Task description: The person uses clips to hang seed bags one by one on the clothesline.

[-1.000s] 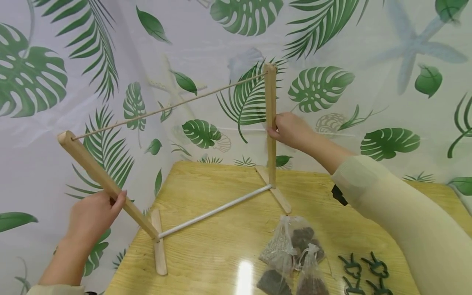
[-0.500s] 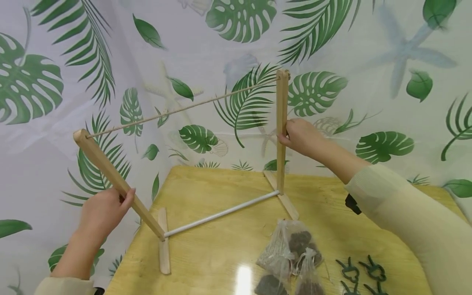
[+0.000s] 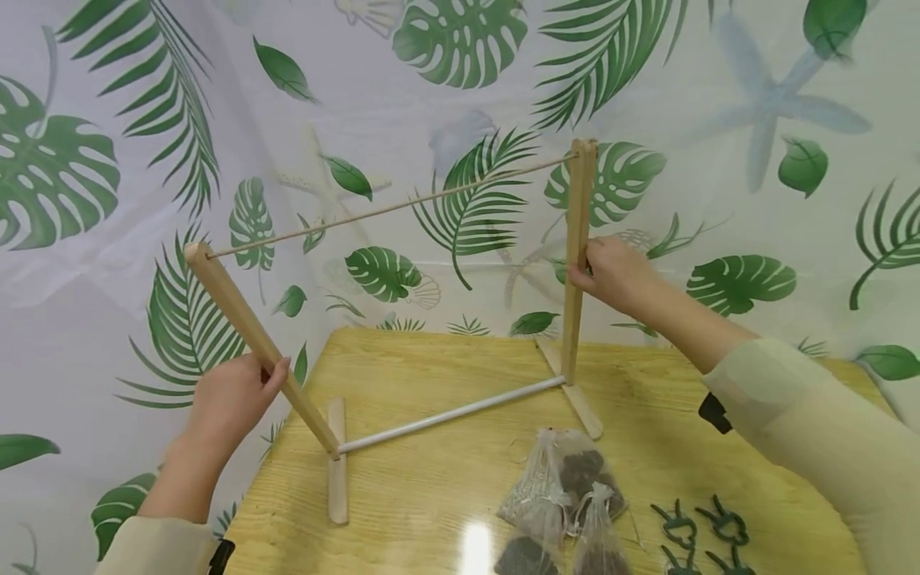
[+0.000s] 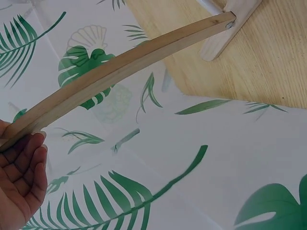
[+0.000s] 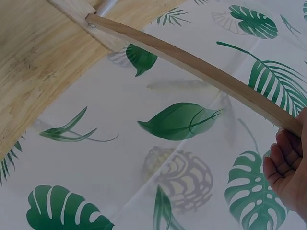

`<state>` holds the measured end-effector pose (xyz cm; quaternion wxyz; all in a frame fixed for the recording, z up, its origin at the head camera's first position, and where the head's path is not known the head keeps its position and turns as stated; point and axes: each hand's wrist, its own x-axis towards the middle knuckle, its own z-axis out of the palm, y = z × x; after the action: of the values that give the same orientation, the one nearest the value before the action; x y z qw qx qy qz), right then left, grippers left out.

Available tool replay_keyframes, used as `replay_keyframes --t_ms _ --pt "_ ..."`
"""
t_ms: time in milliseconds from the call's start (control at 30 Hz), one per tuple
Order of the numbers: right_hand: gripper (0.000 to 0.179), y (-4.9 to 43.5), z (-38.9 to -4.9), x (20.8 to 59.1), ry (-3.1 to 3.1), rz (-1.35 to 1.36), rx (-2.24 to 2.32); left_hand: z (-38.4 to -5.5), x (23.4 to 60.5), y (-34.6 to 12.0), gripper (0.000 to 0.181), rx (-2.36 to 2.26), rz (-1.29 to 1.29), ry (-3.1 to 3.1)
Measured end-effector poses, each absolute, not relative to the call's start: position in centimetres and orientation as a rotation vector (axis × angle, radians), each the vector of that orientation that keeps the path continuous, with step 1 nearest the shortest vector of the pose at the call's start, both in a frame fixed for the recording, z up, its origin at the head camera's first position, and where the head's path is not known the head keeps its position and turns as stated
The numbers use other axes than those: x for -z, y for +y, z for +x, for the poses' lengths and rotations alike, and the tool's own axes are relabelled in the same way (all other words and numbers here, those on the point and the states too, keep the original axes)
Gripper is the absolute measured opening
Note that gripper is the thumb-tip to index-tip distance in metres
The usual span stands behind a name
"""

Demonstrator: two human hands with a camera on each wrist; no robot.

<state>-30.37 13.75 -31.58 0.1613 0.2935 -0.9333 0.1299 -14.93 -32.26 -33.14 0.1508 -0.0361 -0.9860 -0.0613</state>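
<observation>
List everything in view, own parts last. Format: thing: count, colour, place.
Left post: one, light wood, leaning outward
Right post: one, light wood, near upright
Wooden feet: two, pale wood, on the table under the posts
Rod: one, white, between the post bases
Cord: one, tan, strung between the post tops
Mesh bags: four seen, whitish with grey to dark contents, table front
Clips: four, dark green, right of the bags, lower two cut off
Table: one, yellow wood, below
Backdrop: sheet count unclear, white with green leaves, behind and left
Sleeves: two, cream, on the forearms
Cuff devices: two, black, at the cuffs
Left hand: one, gripping left post
Right hand: one, gripping right post
</observation>
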Motion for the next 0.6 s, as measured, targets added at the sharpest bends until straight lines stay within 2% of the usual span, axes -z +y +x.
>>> replay_keyframes --t_ms 600 --pt "0.023 19.6 -28.6 31.9 -2.683 0.72 -0.341 -18.0 33.8 -28.2 0.035 0.189 -0.262 -2.733"
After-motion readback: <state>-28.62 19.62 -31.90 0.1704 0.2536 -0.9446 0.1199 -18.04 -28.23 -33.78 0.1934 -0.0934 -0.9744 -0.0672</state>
